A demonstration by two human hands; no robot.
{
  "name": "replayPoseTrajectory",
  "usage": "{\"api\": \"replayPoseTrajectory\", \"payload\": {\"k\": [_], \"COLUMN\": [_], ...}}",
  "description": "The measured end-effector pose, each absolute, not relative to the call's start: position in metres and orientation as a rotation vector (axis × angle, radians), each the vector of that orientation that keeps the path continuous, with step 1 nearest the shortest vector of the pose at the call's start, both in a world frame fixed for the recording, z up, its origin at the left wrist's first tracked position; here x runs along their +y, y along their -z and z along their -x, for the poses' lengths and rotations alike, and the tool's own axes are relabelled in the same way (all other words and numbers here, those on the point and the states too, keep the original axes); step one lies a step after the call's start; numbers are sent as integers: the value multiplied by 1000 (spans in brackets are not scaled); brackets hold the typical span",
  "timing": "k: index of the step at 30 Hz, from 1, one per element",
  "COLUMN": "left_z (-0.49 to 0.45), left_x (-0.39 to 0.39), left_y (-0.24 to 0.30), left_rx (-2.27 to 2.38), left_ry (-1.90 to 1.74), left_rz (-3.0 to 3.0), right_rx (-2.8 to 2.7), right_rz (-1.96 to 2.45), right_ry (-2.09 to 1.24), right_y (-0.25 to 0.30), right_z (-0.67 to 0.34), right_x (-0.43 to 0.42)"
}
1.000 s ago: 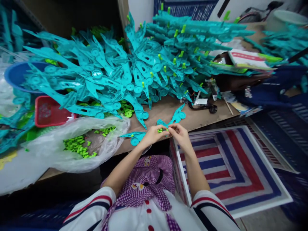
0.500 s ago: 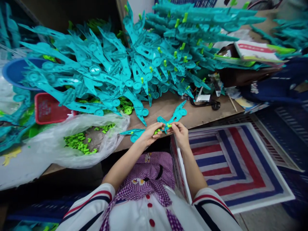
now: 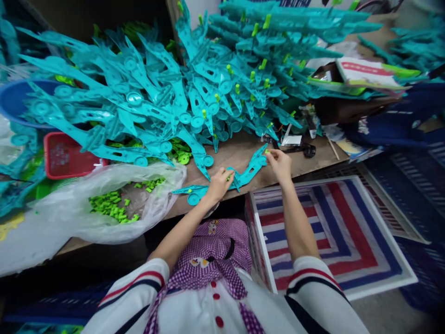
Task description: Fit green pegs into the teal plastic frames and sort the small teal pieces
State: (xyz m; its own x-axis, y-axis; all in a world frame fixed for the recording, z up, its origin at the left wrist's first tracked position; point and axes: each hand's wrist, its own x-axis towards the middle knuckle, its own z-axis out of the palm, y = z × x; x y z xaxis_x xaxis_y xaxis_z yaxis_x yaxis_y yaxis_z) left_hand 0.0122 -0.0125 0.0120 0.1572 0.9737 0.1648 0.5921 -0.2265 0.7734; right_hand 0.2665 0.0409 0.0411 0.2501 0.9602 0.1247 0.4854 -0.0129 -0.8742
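My right hand (image 3: pixel 280 165) pinches a small green plastic peg (image 3: pixel 267 151) at the far right end of a teal plastic part (image 3: pixel 251 172), which lies on the bench edge. At the other end of that part, my left hand (image 3: pixel 219 184) is closed around small green pegs (image 3: pixel 228 178); its fingertips are at the teal part, though I cannot tell how firmly they touch it. Left of this hand lies another teal part (image 3: pixel 196 195) with a green peg on it. A clear plastic bag (image 3: pixel 170 185) holding many loose green pegs (image 3: pixel 113 204) lies further left.
A large heap of teal parts (image 3: pixel 167 93) covers the back of the bench. A red tray (image 3: pixel 55 160) and a blue basin (image 3: pixel 14 104) stand left. Black cord and scraps (image 3: pixel 308 150) lie right. Below is a white-rimmed crate (image 3: pixel 382 290) with striped sheeting.
My right hand has moved right and away from me, carrying a green peg from beside the left hand to the teal part's right end. My left hand has shifted slightly left.
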Motion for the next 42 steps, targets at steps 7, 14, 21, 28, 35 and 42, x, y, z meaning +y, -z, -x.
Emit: {"api": "replayPoseTrajectory", "payload": {"k": [7, 14, 21, 28, 35, 42], "left_z": [-20, -23, -23, -23, -24, -23], "left_x": [-13, -15, -14, -14, -13, -14], "left_y": [-2, -7, -12, -13, -13, -18], "left_rx": [1545, 1544, 1539, 1518, 1519, 1525], "left_ry": [-522, -243, -209, -259, -238, -147], "left_rz": [-2242, -2443, -2427, -2381, -2383, -2420], "right_rx": [-2116, -2664, -2752, -2788, -2690, -2925], "right_rz": [1948, 1991, 1927, 1946, 2019, 1838], "right_ry": [-291, -273, -311, -250, -236, -65], "right_y": [-44, -70, -78, -81, -75, -79], "right_z": [-283, -284, -285, -272, -268, -261], "right_x": [90, 116, 124, 121, 108, 103]}}
